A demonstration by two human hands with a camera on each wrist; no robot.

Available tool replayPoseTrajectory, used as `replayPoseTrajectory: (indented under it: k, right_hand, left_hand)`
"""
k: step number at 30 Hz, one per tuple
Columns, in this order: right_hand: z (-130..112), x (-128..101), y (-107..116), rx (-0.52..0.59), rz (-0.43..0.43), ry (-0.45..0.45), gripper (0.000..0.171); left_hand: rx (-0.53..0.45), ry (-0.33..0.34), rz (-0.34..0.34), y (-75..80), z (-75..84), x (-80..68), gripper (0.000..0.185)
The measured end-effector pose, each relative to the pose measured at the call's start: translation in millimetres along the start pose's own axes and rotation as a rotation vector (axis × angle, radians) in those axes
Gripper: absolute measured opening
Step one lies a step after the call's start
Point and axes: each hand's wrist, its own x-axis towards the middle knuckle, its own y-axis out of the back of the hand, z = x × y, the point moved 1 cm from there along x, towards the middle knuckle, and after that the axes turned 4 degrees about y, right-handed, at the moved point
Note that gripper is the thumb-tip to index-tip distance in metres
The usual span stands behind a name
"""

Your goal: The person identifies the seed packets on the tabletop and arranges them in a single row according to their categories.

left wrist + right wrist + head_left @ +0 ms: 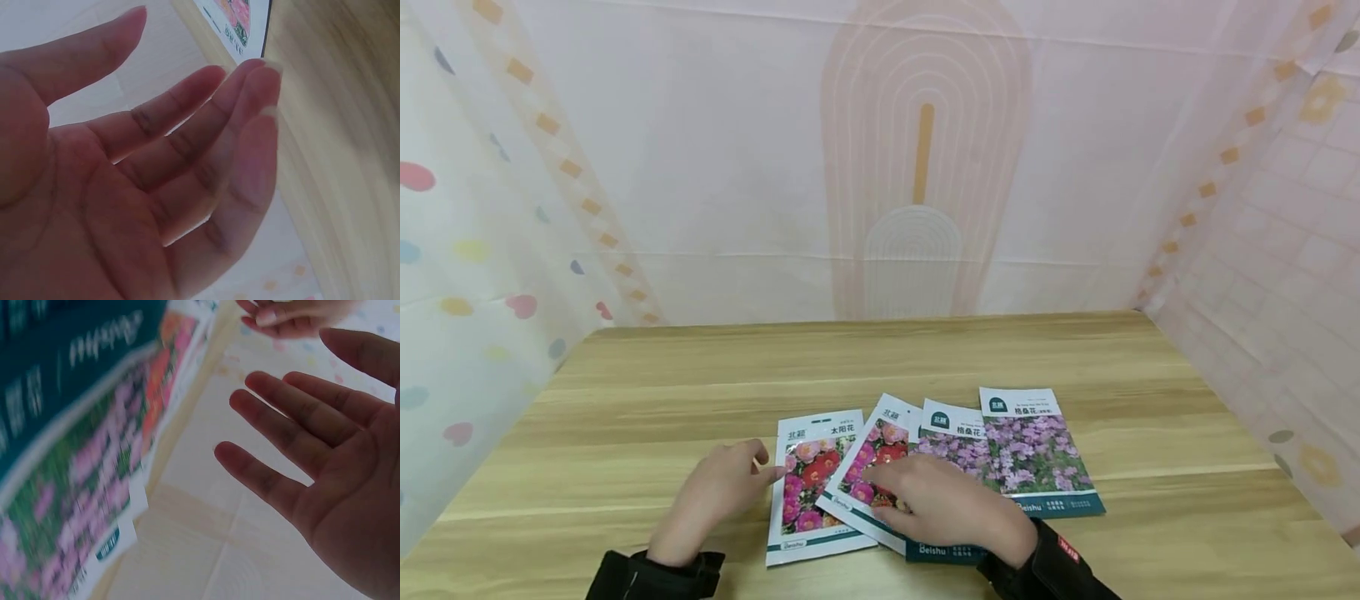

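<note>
Several flower seed packets lie in an overlapping row on the table. The leftmost packet (pixel 812 479) has red and pink flowers, and a tilted packet (pixel 887 433) with similar flowers overlaps its right side. Farther right are a purple-flower packet (pixel 951 425), partly covered by my right hand, and another purple-flower packet (pixel 1037 454) at the end. My left hand (pixel 718 487) is at the leftmost packet's left edge, fingers loosely bent, holding nothing. Over the two middle packets hovers my right hand (pixel 947 504); the right wrist view shows its fingers (pixel 275 434) spread and its palm bare.
The wood-grain table (pixel 662 375) extends behind and to both sides of the packets. A pale patterned cloth (pixel 737 167) hangs along its back edge, with more cloth at the left and right sides.
</note>
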Motion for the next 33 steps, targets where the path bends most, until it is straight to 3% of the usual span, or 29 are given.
replayPoseTrajectory:
  k: [7, 12, 21, 25, 30, 33]
  right_hand:
    - [-5.9, 1.7, -18.6, -0.049, -0.149, 0.079, 0.038]
    - [-5.3, 3.1, -26.0, -0.083, -0.212, 0.081, 0.039]
    - [-3.4, 3.3, -28.6, -0.063, -0.225, 0.069, 0.038]
    - [-2.6, 3.5, -27.8, -0.054, -0.229, 0.070, 0.038]
    - [-2.1, 3.4, -26.5, -0.042, -0.227, 0.069, 0.038]
    - [-2.3, 3.3, -25.5, -0.041, -0.227, 0.064, 0.038]
  left_hand:
    - [-0.020, 0.030, -0.035, -4.5, 0.6, -0.1, 0.028]
    - [-0.074, 0.051, -0.031, -11.4, 2.6, -0.3, 0.040]
    - [-0.121, 0.090, -0.043, -16.7, 7.5, 0.1, 0.038]
    - [-0.133, 0.095, -0.029, -14.5, 7.4, 2.6, 0.024]
    - [-0.238, 0.070, 0.028, -11.8, 4.9, 6.9, 0.025]
    - [-0.345, 0.083, 0.023, -11.9, 4.1, 8.2, 0.016]
